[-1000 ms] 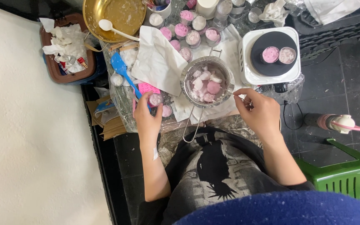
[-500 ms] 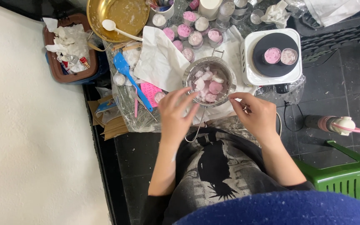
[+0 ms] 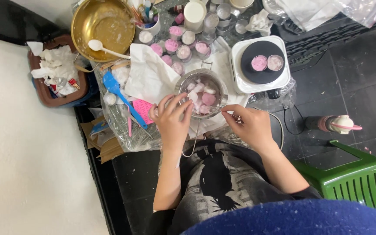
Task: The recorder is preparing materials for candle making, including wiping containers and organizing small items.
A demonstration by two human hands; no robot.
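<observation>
A metal sieve-like pot with a wire handle holds pink and white wax lumps in front of me. My left hand reaches to the pot's left rim, fingers spread and touching it, with nothing seen in it. My right hand sits at the pot's lower right, thumb and forefinger pinched on a thin stick that is barely visible. Just left of my left hand lie a pink mould and a blue spatula.
A white hot plate with two small tins stands right of the pot. Behind are several pink-filled tins, a gold bowl with a white spoon, and white paper. A brown basket stands left; a green chair and a bottle right.
My left hand put down the small pink tin by the mould and moved right to the pot's rim. My right hand shifted slightly toward the pot. The view slid left.
</observation>
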